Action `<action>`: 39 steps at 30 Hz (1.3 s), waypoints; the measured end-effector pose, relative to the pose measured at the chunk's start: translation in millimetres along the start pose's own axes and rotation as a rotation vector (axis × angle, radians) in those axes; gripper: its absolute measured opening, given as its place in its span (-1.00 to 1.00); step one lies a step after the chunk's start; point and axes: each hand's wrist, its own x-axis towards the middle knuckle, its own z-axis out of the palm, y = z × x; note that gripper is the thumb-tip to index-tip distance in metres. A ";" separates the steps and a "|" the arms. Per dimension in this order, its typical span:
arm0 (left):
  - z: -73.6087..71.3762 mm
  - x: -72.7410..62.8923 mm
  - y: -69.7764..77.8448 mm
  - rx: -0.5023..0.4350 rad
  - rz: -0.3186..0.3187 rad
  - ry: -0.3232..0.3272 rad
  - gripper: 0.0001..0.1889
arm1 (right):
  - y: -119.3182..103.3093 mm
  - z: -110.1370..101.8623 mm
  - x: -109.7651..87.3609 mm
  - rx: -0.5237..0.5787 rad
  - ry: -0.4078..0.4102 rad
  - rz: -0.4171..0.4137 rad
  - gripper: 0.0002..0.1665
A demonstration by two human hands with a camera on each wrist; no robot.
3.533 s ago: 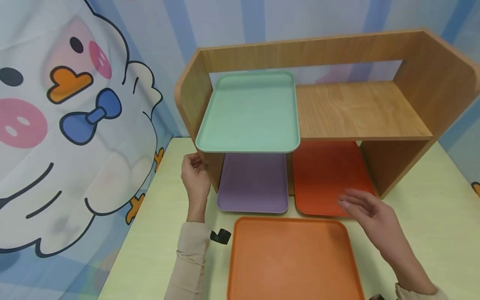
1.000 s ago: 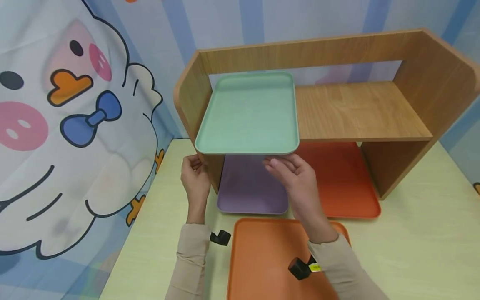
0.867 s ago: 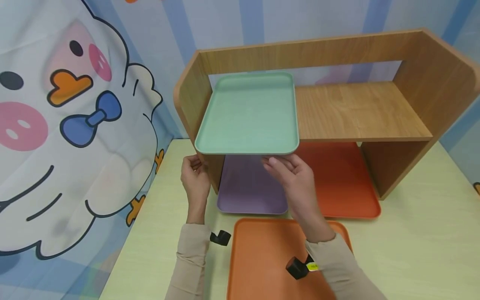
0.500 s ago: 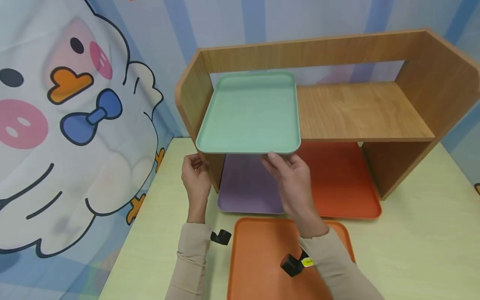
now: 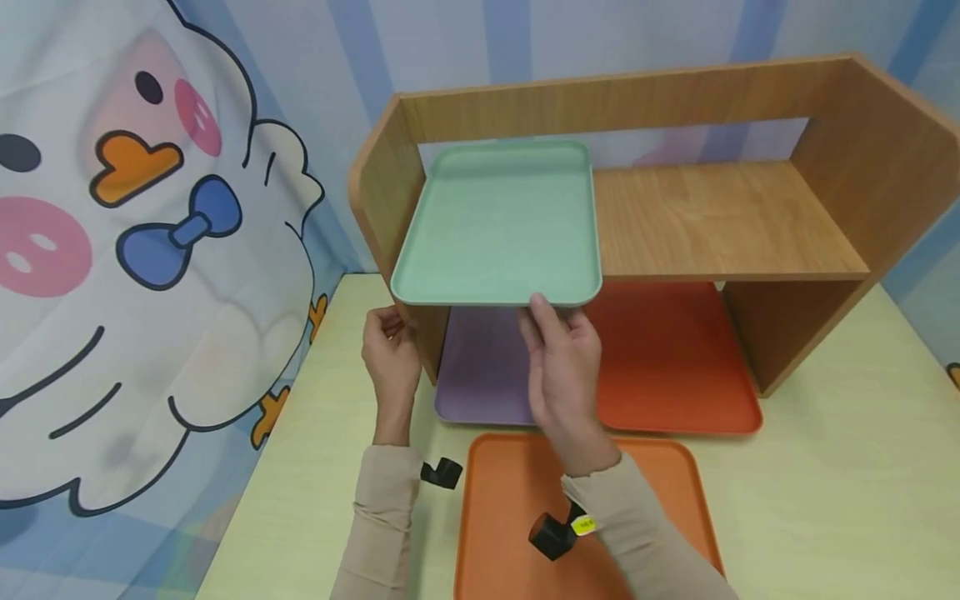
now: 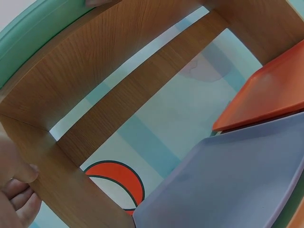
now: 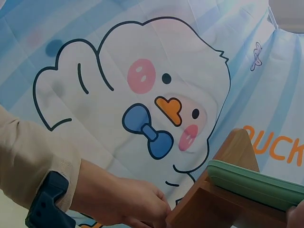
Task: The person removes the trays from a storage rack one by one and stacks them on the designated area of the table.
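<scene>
Clearly, both hands are at the wooden shelf (image 5: pixel 735 218): just left of centre in the head view, the left hand (image 5: pixel 392 354) has its fingers curled and its thumb against the edge of the side panel, gripping it, while the right hand (image 5: pixel 564 367), near the middle of the frame, pinches the front rim of the mint-green tray (image 5: pixel 498 221), thumb on the rim and the other fingers largely hidden beneath. That tray lies on the left half of the upper board, upper centre of the frame, close to the left side panel. Below it, in the lower left compartment, sits the purple tray (image 5: pixel 480 367), partly hidden by the right hand; the red tray (image 5: pixel 675 358) lies in the lower right one, and both jut out in front. At the bottom centre, the orange tray (image 5: pixel 498 517) rests on the pale yellow counter (image 5: pixel 840 475), partly covered by the right sleeve (image 5: pixel 645 533). Along the left of the frame, the backdrop (image 5: pixel 262 250) shows a white cartoon duck with a blue bow tie.
</scene>
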 end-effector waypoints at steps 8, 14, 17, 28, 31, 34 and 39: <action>-0.1 0.3 -0.3 0.010 -0.002 0.006 -0.82 | 2.0 2.7 -1.0 0.023 0.007 -0.018 -0.54; -0.6 0.2 0.1 0.020 -0.004 -0.005 -0.81 | 1.2 3.0 -1.0 0.014 0.023 -0.025 -0.56; -1.0 -0.2 0.1 0.021 -0.006 -0.008 -0.82 | 1.1 3.1 -0.9 0.012 0.040 -0.032 -0.59; -1.4 -1.9 0.1 0.025 -0.004 -0.017 -0.82 | -4.1 -3.2 -5.0 0.024 0.065 -0.039 -0.76; -1.2 -1.6 -0.5 0.035 0.001 -0.017 -0.81 | -7.9 -5.3 -6.3 0.047 0.067 -0.044 -0.83; -0.9 -0.8 -1.5 0.043 0.011 -0.012 -0.80 | -12.5 -7.3 -7.4 0.061 0.069 -0.050 -0.88; -0.4 0.7 -3.7 0.043 0.016 -0.002 -0.79 | -20.3 -10.8 -10.7 0.067 0.068 -0.050 -0.89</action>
